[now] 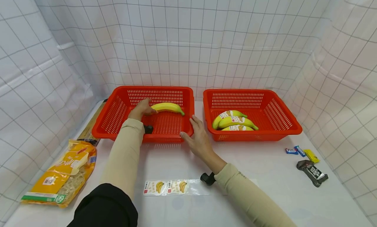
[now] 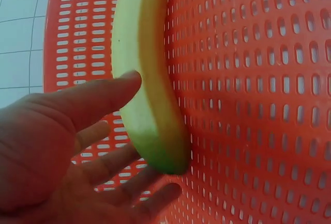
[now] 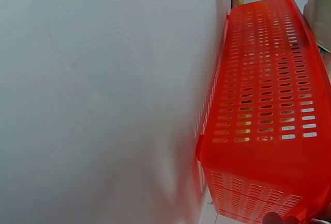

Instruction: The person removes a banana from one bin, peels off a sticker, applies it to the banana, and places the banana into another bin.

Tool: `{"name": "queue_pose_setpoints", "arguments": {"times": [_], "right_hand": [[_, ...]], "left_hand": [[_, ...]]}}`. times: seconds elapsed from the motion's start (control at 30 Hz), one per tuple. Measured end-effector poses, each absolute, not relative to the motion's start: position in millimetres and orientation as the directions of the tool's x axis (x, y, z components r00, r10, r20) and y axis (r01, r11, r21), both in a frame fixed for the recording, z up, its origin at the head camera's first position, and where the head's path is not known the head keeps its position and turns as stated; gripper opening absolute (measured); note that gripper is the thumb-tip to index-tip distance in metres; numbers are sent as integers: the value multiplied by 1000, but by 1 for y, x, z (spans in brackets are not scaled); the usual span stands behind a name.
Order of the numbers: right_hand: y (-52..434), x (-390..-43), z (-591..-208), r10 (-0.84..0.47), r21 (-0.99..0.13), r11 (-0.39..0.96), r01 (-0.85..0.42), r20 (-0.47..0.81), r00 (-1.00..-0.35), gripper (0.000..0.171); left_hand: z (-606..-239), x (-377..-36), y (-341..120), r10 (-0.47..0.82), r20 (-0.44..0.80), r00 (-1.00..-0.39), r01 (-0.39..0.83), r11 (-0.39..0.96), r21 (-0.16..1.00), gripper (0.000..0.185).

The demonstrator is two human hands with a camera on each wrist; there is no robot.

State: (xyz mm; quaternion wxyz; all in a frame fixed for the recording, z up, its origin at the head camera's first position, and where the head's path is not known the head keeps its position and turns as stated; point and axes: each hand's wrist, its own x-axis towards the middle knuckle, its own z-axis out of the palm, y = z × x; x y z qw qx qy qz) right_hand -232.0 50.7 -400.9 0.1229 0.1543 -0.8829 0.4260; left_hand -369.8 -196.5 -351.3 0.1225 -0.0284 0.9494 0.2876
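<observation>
Left hand: your left hand [image 1: 141, 110] reaches into the left red perforated plastic basket [image 1: 116, 117], fingers [image 2: 111, 92] loosely spread against the stem end of a bare yellow banana [image 1: 168, 107]; the wrist view shows them touching it, not wrapped round it.
Banana: it lies on the basket floor near the back wall, its green tip [image 2: 168, 157] just beside your fingers.
Right hand: your right hand [image 1: 198, 135] rests on the near right corner of that same basket, thumb on the front rim, fingers straight along the side wall.
Second basket: a matching red perforated plastic basket [image 1: 282, 122] stands just to the right, apart from the first, holding three yellow bananas in printed wrappers [image 1: 234, 121].
Desk: the white desk [image 1: 253, 187] carries an empty clear banana wrapper with printed labels [image 1: 173, 187] between your forearms.
Left edge: an orange-and-yellow bag of noodles [image 1: 63, 173] lies near your left sleeve.
Right edge: small blue and yellow wrapped sweets [image 1: 301, 152] and a dark wrapped bar [image 1: 312, 172] sit well apart from both hands.
</observation>
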Motion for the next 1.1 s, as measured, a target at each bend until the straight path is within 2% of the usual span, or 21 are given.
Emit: {"name": "queue_pose_setpoints", "arguments": {"times": [0.13,0.33,0.43,0.6,0.8,1.1], "right_hand": [[51,-231,-400,-171,-715,584,-384,354,-920,70],[51,-231,-398,-179,-717,585,-379,342,-923,71],[52,-231,-398,-189,-719,582,-380,335,-923,71],[54,-235,-396,-197,-728,580,-365,310,-930,73],[58,-238,-392,-199,-721,608,-333,268,-943,75],[60,-241,-384,-247,-702,636,-321,209,-946,76]], "left_hand": [[-351,-368,-196,20,-226,-974,-103,849,518,70],[-342,-359,-194,31,-127,-991,-15,937,350,52],[-331,-355,-194,40,-91,-995,10,951,310,46],[-304,-347,-192,49,-13,-999,41,936,349,38],[-270,-326,-188,53,28,-998,60,875,481,47],[-249,-250,-187,83,100,-991,126,808,576,50]]}}
